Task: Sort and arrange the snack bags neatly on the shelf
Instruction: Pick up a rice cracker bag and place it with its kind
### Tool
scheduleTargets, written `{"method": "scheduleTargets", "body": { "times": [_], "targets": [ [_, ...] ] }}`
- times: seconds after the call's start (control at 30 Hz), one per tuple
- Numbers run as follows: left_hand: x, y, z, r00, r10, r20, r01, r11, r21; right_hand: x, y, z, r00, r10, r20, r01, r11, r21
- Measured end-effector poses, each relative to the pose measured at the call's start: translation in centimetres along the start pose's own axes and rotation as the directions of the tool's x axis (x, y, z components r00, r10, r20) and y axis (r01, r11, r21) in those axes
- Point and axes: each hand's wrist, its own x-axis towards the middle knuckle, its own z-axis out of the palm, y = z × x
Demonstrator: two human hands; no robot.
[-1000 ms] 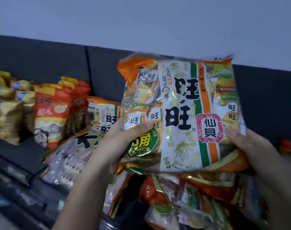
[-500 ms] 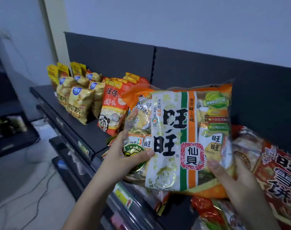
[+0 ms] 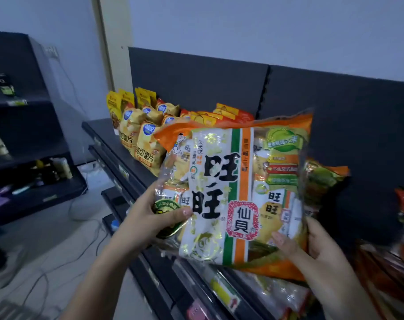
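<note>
Head view: you hold the big Want Want rice-cracker bag upright in the air in front of the dark shelf, not yet set down. Your left hand grips its lower left corner, thumb pressed across the front. Your right hand grips the lower right edge, thumb on the front. The other fingers of both hands are hidden behind the bag. At the far end, the yellow potato-chip bags and the orange-red bags behind them stand in tidy rows, so that part looks done. A matching bag leans behind yours, and blurred loose bags lie at lower right, so I judge plenty is left to sort.
</note>
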Motion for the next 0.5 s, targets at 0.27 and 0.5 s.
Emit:
{"method": "scheduleTargets", "body": {
  "times": [0.27,0.5],
  "targets": [
    [9.1,-0.5,-13.5,0.998,0.029,0.051,-0.032,0.997,0.070,7.1,2.9,14.3,0.999,-0.036,-0.038,0.037,0.999,0.039],
    [15.3,-4.4,-16.4,0.975,-0.049,0.215,0.028,0.994,0.102,10.9,6.0,20.6,0.976,-0.033,-0.216,0.014,0.996,-0.090]
  ]
}}
